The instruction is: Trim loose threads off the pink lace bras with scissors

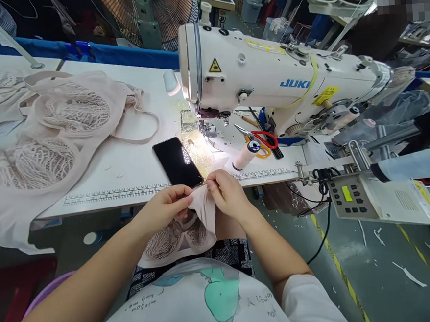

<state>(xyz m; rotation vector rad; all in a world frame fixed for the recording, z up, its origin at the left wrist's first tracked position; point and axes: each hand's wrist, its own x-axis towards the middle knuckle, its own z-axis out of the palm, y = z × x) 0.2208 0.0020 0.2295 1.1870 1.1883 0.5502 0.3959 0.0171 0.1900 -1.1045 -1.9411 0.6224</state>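
A pale pink lace bra (204, 213) hangs over my lap at the table's front edge, its cups facing up. My left hand (173, 201) pinches its fabric edge between thumb and fingers. Just to the right, my right hand (226, 192) grips the same band, fingers closed on it. Behind my hands lies a black phone (177, 162), flat on the table. The white sewing machine (253, 75) stands beyond, its lit needle area a little above my hands in view. A cone of pale pink thread (244, 156) lies right of my right hand.
More beige lace bras (61, 122) are heaped on the left of the table, one hanging over its edge. Red-handled scissors (265, 139) lie beside the machine. A control box (372, 196) juts out at right. A large fan (153, 13) stands behind the table.
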